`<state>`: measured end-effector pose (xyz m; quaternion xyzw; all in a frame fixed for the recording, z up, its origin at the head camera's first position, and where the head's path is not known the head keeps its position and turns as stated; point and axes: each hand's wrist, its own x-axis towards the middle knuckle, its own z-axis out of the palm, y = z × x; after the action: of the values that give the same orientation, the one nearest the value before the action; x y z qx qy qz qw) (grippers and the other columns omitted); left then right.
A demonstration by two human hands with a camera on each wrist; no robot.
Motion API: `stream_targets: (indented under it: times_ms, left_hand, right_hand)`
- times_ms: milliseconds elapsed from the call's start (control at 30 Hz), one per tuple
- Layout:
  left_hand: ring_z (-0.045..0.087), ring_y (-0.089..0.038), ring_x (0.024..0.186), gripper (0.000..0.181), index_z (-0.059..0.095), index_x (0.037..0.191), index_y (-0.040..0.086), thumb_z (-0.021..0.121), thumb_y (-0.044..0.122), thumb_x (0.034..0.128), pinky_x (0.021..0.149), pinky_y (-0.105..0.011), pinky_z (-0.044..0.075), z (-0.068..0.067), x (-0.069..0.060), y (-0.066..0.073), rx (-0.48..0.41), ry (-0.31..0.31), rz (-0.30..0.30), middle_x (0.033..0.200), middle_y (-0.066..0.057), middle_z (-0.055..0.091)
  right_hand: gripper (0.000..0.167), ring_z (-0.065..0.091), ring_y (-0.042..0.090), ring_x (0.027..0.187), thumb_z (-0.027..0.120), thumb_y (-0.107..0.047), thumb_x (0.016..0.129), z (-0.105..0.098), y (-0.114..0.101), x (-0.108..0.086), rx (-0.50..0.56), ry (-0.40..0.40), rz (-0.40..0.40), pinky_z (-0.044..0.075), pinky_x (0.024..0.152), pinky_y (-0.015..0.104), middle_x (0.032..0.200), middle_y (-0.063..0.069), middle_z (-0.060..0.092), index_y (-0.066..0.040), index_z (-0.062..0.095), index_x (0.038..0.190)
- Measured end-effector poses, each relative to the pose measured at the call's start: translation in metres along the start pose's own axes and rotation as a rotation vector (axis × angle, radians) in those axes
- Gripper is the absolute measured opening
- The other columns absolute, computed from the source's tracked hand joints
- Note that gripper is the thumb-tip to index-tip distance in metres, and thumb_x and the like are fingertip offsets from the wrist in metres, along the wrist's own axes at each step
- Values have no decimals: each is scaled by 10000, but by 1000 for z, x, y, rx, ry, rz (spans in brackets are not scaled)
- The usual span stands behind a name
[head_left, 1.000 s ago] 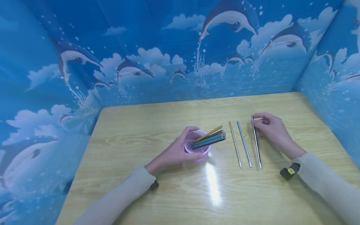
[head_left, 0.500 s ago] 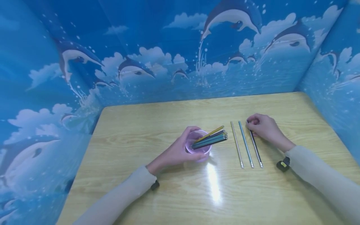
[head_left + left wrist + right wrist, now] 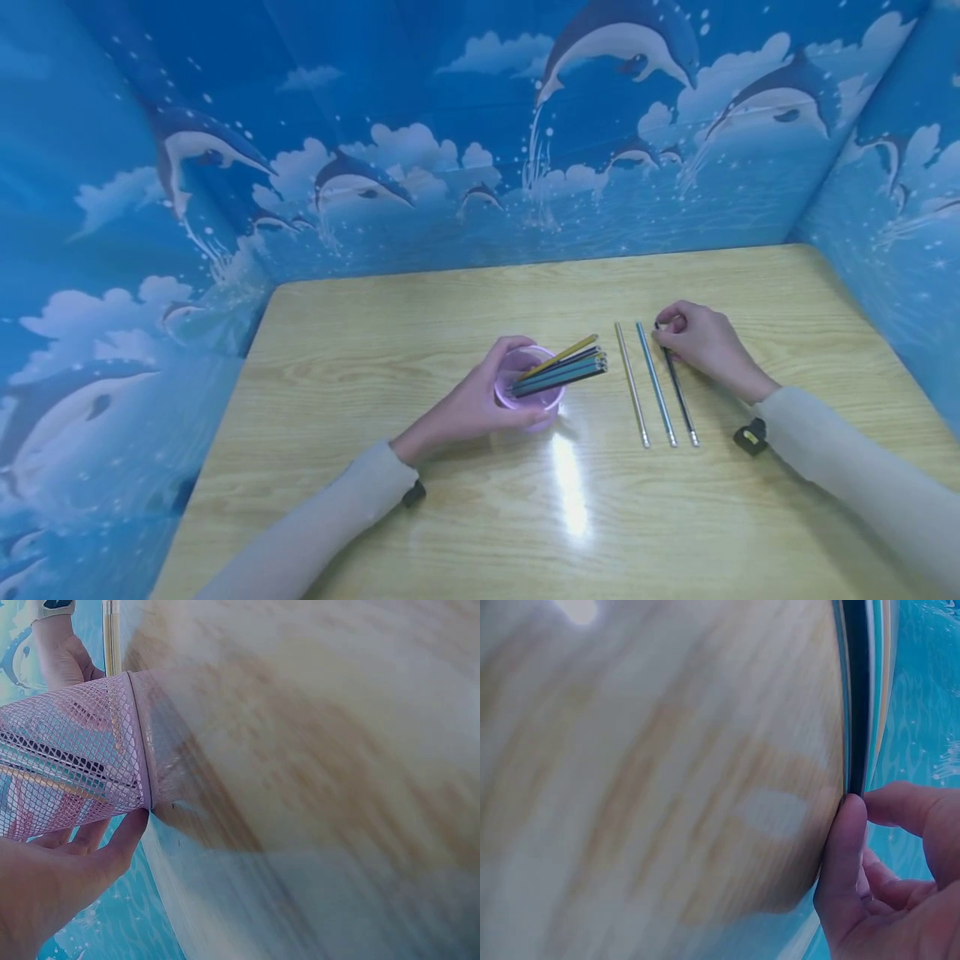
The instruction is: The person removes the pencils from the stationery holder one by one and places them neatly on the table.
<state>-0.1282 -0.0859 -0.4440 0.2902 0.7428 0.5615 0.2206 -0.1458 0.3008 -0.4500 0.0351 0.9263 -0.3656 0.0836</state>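
Note:
In the head view my left hand (image 3: 480, 400) curls round a pink mesh cup (image 3: 529, 421) that holds several pencils (image 3: 558, 374), their ends leaning out to the right. The left wrist view shows the mesh cup (image 3: 71, 754) with the left hand's (image 3: 71, 881) fingers against it. At the right, my right hand (image 3: 703, 342) pinches the far end of a dark pencil (image 3: 681, 398) on the table. Left of it lie a blue pencil (image 3: 656, 383) and a pale pencil (image 3: 632, 383), roughly parallel. The right wrist view shows thumb and finger of the right hand (image 3: 892, 862) pinching the dark pencil (image 3: 859, 697).
The wood-patterned table (image 3: 360, 333) ends at a blue dolphin-printed backdrop (image 3: 420, 225) behind and at both sides. A bright reflection lies on the tabletop nearer than the cup.
My right hand has shifted left with the far end of the dark pencil, bringing it nearer the blue pencil. The left hand still grips the cup in about the same place.

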Motion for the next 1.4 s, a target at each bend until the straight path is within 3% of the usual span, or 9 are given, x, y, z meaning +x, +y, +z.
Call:
stream_targets:
  times_ms: [233,500,600,733,867,1133,1233,1400]
  left_hand:
    - [586,-149,1363,923,386,1599,342,948,244,874,1159,-419,493,0,0,1,11,2,-14,1477,17,616]
    - [588,-176,1370,927,370,1628,245,935,225,893,1165,-428,489,0,1,2,10,-5,-3,1475,-3,619]
    - [593,-182,1366,908,380,1614,292,932,216,897,1162,-420,493,0,1,2,1,-4,-4,1472,-4,622]
    - [597,-185,1364,895,386,1598,338,929,198,901,1150,-404,506,1,1,2,-12,-6,0,1472,-4,621]
    - [600,-177,1358,898,386,1598,337,929,185,899,1140,-403,516,1,0,1,-17,-7,4,1473,-10,619]
    - [602,-167,1348,920,373,1619,269,933,195,894,1128,-402,524,0,1,-2,-8,-7,4,1470,-13,617]
    - [602,-175,1348,927,374,1619,270,938,201,887,1118,-398,534,0,0,-2,-9,-7,6,1474,-21,613]
    - [597,-187,1356,917,378,1620,288,933,229,893,1126,-409,527,0,0,-1,-10,-5,0,1483,-29,607]
  right_hand:
    - [446,682,245,789,735,-216,1051,-1,1,0,-17,6,-8,582,633,295,1020,159,697,110,608,1327]
    - [498,689,266,854,680,-295,1082,-2,-1,-7,2,15,14,557,764,383,1133,199,688,78,582,1398]
    - [534,682,314,991,631,-324,1109,-2,-2,-12,65,28,42,549,820,349,1248,241,650,73,547,1456]
    - [557,630,361,1167,573,-320,1135,-1,-4,-22,188,82,49,532,825,187,1370,276,588,84,508,1513]
    - [542,608,291,1182,544,-322,1146,1,-10,-34,305,146,37,552,810,135,1425,229,559,51,509,1538]
    - [374,666,87,1052,613,-199,1130,10,-31,-59,485,206,-81,582,875,157,1290,26,622,25,580,1428]
    - [300,681,87,1030,642,-178,1117,15,-44,-71,525,201,-113,582,865,161,1220,-18,676,-1,623,1358]
    - [231,699,138,985,674,-152,1103,24,-67,-90,565,192,-172,604,855,199,1146,47,710,7,667,1271]
